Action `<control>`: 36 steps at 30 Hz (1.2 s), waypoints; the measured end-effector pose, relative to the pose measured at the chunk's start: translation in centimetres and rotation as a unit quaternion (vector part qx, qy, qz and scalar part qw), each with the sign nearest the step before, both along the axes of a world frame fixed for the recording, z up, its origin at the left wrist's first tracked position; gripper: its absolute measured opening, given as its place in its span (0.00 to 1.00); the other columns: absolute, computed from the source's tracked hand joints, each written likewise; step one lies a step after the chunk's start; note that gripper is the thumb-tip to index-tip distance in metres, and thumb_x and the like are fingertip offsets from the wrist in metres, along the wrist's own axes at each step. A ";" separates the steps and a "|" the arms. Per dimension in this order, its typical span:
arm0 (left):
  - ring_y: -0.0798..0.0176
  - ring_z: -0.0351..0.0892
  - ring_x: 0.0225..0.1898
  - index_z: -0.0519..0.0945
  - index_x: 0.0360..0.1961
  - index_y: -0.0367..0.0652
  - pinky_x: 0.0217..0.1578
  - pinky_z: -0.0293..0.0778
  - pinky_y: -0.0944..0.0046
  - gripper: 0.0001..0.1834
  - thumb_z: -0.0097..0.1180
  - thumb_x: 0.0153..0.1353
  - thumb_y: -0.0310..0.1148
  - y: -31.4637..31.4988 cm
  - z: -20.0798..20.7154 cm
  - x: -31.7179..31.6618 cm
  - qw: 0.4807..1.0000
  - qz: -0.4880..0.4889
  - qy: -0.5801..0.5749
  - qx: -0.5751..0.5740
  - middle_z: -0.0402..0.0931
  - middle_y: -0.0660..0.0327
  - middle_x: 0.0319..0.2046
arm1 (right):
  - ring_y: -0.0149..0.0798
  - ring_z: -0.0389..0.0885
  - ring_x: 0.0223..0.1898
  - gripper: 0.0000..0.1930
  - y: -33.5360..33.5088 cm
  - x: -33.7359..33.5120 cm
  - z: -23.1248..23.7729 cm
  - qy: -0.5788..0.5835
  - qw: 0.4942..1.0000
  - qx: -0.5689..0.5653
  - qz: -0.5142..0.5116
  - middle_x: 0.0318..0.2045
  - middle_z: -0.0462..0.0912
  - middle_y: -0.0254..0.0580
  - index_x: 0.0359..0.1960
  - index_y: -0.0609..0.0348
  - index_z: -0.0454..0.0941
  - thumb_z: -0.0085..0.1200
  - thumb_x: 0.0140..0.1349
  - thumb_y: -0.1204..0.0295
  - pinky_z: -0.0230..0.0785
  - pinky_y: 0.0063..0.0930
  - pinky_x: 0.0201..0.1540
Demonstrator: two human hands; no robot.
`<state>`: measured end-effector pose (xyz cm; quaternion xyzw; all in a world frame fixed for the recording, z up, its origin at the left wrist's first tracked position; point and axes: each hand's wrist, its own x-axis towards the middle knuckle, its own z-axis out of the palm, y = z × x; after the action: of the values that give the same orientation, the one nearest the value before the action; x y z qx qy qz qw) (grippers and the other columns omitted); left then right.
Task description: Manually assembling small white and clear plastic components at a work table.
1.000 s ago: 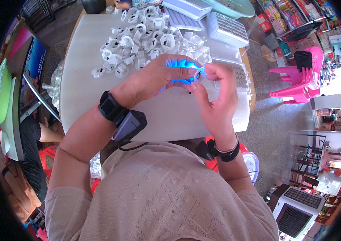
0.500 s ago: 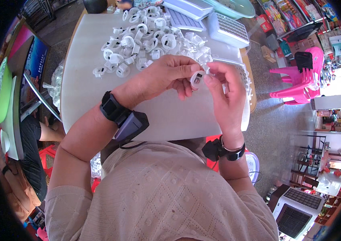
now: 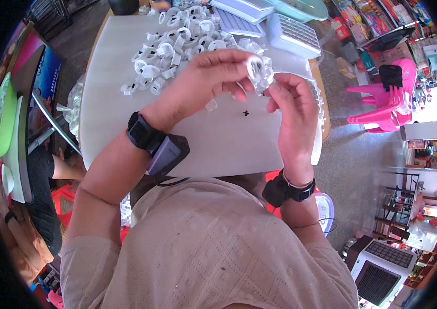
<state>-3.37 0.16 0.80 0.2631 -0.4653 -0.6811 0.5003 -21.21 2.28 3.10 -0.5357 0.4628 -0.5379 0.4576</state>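
My left hand [image 3: 203,82] pinches a small white ring-shaped plastic part [image 3: 254,65] between thumb and fingertips, raised above the white table [image 3: 110,113]. My right hand [image 3: 290,110] is beside it, fingertips meeting the same part from the right. Behind the hands lies a heap of several white plastic ring parts [image 3: 172,46]. A tiny dark piece [image 3: 245,113] and a small white bit [image 3: 211,105] lie on the tabletop below the hands. Both wrists wear black bands, and a black box hangs at the left wrist [image 3: 166,153].
White gridded trays [image 3: 293,35] stand at the table's far right. Pink plastic chairs [image 3: 383,98] are on the floor to the right. Another person sits at the left [image 3: 43,185] by a green bowl [image 3: 2,118]. A white appliance [image 3: 383,262] stands at lower right.
Both hands have lifted a little toward me with the white part. The blue glow seen between the fingers one second ago is gone.
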 end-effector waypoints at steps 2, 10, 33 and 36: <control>0.69 0.77 0.34 0.71 0.53 0.33 0.35 0.75 0.71 0.18 0.47 0.65 0.33 -0.5 -0.1 1.1 0.999 0.034 0.032 0.002 0.77 0.60 0.38 | 0.27 0.72 0.27 0.04 -0.5 -0.7 -0.9 0.111 0.993 -0.048 -0.002 0.27 0.78 0.34 0.33 0.62 0.77 0.55 0.57 0.75 0.64 0.21 0.30; 0.69 0.77 0.33 0.73 0.48 0.32 0.35 0.74 0.72 0.16 0.45 0.66 0.35 -1.1 0.1 1.7 0.994 0.078 0.081 -0.001 0.77 0.59 0.37 | 0.49 0.73 0.33 0.04 -1.1 0.1 -4.2 0.432 0.859 -0.273 0.021 0.28 0.77 0.42 0.28 0.58 0.78 0.57 0.49 0.76 0.65 0.39 0.38; 0.70 0.75 0.31 0.74 0.48 0.32 0.32 0.72 0.72 0.16 0.46 0.65 0.34 -0.5 0.4 1.3 0.996 0.072 0.049 0.020 0.78 0.59 0.34 | 0.49 0.75 0.30 0.03 0.9 0.2 -2.7 0.452 0.871 -0.172 0.083 0.24 0.76 0.44 0.25 0.59 0.77 0.56 0.51 0.73 0.65 0.40 0.36; 0.70 0.75 0.31 0.74 0.48 0.32 0.32 0.73 0.72 0.16 0.46 0.65 0.34 -0.6 0.2 1.4 0.996 0.069 0.052 0.019 0.78 0.59 0.34 | 0.49 0.75 0.30 0.03 0.6 -0.3 -2.8 0.393 0.902 -0.168 0.058 0.24 0.77 0.43 0.25 0.59 0.76 0.57 0.50 0.74 0.65 0.41 0.36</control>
<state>-1.97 -0.43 1.01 0.2690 -0.4062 -0.6663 0.5645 -21.48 2.88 0.31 -0.7984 0.4763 -0.3259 0.1717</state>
